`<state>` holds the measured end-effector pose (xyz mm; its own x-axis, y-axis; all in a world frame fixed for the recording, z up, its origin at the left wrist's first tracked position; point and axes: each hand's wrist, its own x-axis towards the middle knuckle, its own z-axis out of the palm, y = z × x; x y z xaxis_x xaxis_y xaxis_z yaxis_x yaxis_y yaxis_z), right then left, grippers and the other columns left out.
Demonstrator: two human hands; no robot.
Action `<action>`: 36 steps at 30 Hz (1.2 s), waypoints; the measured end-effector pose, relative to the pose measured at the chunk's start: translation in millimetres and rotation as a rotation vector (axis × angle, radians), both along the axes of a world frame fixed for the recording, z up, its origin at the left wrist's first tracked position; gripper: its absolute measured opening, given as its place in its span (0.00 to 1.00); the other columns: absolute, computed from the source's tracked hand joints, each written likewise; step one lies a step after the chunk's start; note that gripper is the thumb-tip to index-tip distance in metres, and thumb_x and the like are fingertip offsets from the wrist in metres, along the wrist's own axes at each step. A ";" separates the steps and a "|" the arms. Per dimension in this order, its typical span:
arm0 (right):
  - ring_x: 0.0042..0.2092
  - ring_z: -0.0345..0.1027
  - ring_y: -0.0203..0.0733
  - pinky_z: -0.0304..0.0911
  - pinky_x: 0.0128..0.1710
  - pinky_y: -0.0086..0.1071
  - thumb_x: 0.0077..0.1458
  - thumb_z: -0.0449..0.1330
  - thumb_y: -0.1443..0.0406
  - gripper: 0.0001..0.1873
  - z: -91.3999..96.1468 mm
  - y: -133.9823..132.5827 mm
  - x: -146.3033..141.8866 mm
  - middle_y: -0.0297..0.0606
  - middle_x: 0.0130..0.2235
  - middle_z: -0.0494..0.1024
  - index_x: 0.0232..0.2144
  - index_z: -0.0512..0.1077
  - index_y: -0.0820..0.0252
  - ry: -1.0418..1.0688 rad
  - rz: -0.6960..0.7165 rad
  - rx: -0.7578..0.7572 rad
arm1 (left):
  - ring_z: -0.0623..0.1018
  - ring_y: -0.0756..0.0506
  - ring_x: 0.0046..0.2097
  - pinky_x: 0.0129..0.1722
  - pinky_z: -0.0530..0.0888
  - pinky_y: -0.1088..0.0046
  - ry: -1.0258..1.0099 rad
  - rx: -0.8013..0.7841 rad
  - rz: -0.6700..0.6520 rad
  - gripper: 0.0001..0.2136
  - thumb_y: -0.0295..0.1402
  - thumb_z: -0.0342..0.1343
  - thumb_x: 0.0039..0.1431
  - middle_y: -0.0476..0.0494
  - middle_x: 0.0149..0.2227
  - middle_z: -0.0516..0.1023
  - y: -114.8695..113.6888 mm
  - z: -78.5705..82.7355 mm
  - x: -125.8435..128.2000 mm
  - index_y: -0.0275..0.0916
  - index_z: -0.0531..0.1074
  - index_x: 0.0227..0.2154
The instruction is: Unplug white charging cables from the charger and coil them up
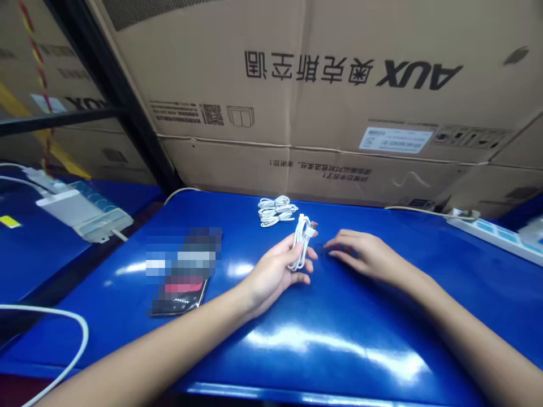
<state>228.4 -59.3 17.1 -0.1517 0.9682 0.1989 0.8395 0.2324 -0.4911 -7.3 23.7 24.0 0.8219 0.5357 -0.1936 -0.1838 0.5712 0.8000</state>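
My left hand (274,271) is closed around a folded white cable (302,242), held upright just above the blue table (339,328), its plug end at the top. My right hand (365,254) lies flat beside it, palm down, fingers stretched out toward the cable and holding nothing. A second bundled white cable (275,210) lies on the table behind my left hand, near the cardboard boxes.
A phone (180,294) lies on the table to the left. Large cardboard boxes (322,102) wall off the back. A white power strip (492,233) sits at the right, another power strip (85,217) on the neighbouring table at left. A loose white cord (80,333) curves at bottom left.
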 end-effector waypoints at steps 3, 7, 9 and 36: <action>0.39 0.74 0.45 0.67 0.39 0.36 0.68 0.54 0.56 0.15 5.1 -1.0 -10.2 0.40 0.41 0.81 0.45 0.77 0.56 0.182 -0.077 -0.004 | 0.75 0.46 0.40 0.38 0.75 0.71 -0.010 0.006 0.022 0.13 0.30 0.61 0.62 0.40 0.42 0.75 0.1 -2.3 2.0 0.37 0.76 0.50; 0.34 0.73 0.41 0.68 0.34 0.34 0.65 0.58 0.54 0.16 1.7 -0.7 -35.8 0.38 0.40 0.81 0.47 0.76 0.57 0.554 -0.111 -0.150 | 0.77 0.43 0.48 0.54 0.73 0.61 -0.073 0.013 0.000 0.14 0.31 0.62 0.62 0.39 0.48 0.78 -0.8 -5.9 5.2 0.38 0.78 0.50; 0.35 0.73 0.42 0.68 0.36 0.34 0.63 0.61 0.54 0.16 -2.1 -0.3 -45.8 0.38 0.41 0.81 0.45 0.77 0.58 0.620 -0.109 -0.155 | 0.76 0.41 0.53 0.60 0.70 0.59 -0.087 0.045 -0.029 0.13 0.33 0.62 0.62 0.39 0.53 0.78 -1.5 -7.5 5.8 0.40 0.79 0.49; 0.30 0.77 0.45 0.66 0.29 0.34 0.55 0.65 0.47 0.21 -0.6 2.9 -41.4 0.36 0.29 0.81 0.37 0.69 0.57 0.820 -0.269 -0.219 | 0.81 0.44 0.38 0.32 0.81 0.69 0.211 0.362 0.119 0.15 0.43 0.64 0.57 0.44 0.37 0.78 15.5 -8.5 6.5 0.38 0.68 0.36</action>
